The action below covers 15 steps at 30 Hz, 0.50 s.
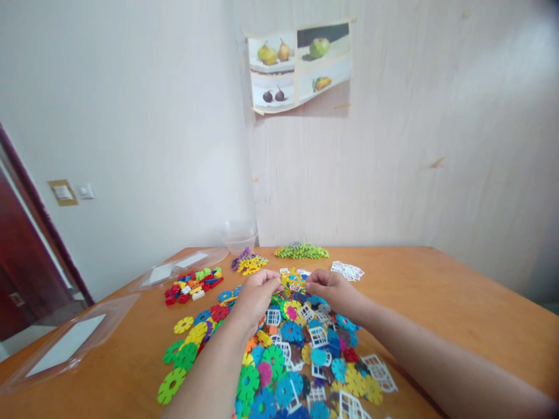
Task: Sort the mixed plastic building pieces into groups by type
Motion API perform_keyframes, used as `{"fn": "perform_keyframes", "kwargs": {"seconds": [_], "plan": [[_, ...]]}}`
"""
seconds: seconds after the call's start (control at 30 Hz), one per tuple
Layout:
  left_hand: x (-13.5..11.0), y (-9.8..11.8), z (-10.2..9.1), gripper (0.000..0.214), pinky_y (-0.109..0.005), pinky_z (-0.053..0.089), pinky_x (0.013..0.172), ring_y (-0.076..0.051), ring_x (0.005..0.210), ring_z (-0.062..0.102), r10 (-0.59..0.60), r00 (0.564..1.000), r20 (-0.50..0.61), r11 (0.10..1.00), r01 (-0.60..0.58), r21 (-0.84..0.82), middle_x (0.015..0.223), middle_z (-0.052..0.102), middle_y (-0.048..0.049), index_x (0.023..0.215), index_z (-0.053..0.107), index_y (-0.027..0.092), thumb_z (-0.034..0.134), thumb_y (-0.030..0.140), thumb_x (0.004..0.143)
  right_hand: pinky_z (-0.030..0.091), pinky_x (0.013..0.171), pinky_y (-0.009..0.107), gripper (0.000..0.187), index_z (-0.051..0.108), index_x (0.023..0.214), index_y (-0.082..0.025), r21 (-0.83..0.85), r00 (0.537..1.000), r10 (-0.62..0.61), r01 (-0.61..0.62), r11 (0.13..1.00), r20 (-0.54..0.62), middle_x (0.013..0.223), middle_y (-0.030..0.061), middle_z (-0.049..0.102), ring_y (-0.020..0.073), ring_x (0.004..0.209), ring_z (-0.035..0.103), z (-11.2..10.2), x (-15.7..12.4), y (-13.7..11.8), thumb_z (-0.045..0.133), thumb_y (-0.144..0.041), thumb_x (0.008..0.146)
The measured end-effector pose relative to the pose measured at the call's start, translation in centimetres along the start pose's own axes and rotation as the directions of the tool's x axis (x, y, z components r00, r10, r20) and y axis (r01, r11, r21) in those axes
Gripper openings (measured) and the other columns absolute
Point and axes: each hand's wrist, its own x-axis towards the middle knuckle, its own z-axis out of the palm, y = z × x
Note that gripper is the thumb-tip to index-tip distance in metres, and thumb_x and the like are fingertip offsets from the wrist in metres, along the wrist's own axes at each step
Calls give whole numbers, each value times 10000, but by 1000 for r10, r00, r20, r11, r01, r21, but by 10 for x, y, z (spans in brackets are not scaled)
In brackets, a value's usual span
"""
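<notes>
A person's two bare hands work over a large mixed pile of colourful flat plastic pieces (292, 331), spread across the near middle of an orange-brown wooden counter (437, 279). The pile, the landmark here, is made mostly of notched, flower-shaped discs in blue, green, yellow, red and pink, with white lattice pieces shaped like little windows (318, 336) scattered among them. The left hand (258, 293) and the right hand (331, 289) are above the pile's far part, apart from each other, fingertips turned inward and pinched; whether either grips a piece cannot be told. In the gap between them show small yellow plastic pieces (292, 278) at the pile's far end. Left of the pile is a heap of red, yellow, blue and white toy bricks (194, 285). Beyond the pile, slightly left, are purple and yellow plastic pieces (251, 265); straight beyond it is a low mound of lime-green pieces (303, 252); and beyond it to the right, a small group of white lattice pieces (347, 270). A clear plastic bowl (238, 237) stands farther beyond, to the left. Far left of the pile lie clear plastic sheets bearing white rectangles (67, 345).
</notes>
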Motion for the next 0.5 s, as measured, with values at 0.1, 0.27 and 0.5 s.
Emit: {"fn": "perform_keyframes", "kwargs": {"seconds": [0.1,0.27,0.5], "plan": [[3,-1,-5,251,-330,471,817,-219,837,667,7,996,-90,1000,-8,-5,824,727,-53,870,696,165,652,377,741,354,488,206,210,608,796,-186,13,997,76,-76,997,-18,610,-54,530,76,490,421,-2,-1,-3,604,-394,824],[13,-3,-23,273,-320,475,811,-201,837,664,-35,941,-338,993,-4,-115,846,735,-65,877,699,161,653,397,748,360,491,217,237,602,749,-197,-35,995,50,-53,998,-82,591,-43,545,101,521,456,-7,10,5,622,-430,785],[30,-15,-52,184,-304,482,811,-156,825,680,-252,821,-512,904,12,-427,853,725,-47,845,666,172,649,324,742,367,510,229,236,634,763,-183,-138,991,55,-71,988,-121,604,-23,591,116,543,497,-4,30,13,601,-416,784]]}}
